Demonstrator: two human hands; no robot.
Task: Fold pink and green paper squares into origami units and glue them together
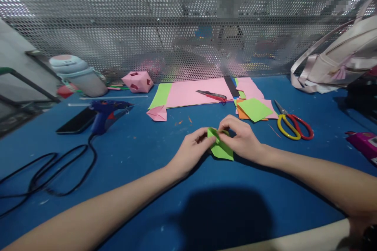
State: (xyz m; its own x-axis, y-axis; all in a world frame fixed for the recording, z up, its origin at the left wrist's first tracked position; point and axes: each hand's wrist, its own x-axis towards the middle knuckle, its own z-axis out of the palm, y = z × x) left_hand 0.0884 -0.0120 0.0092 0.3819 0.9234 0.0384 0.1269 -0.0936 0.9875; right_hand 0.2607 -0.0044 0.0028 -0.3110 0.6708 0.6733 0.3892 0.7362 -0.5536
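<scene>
A small folded piece of green paper [222,151] is held between both hands above the blue table, near the middle of the view. My left hand [193,148] pinches its left side, thumb on the near face. On the right, the fingertips and thumb of my right hand [240,139] close on its upper edge. Beyond the hands lie a folded pink paper piece [158,113], a loose green sheet [255,110] on smaller orange and pink pieces, and a red cutter [212,95] on large pink sheets [188,90].
Scissors [290,123] lie right of the hands. A blue glue gun [103,115] with a looping black cord and a dark phone [77,120] are at left. Behind stand a bottle [79,76] and a pink paper shape [138,82]. A pale bag [338,59] is back right.
</scene>
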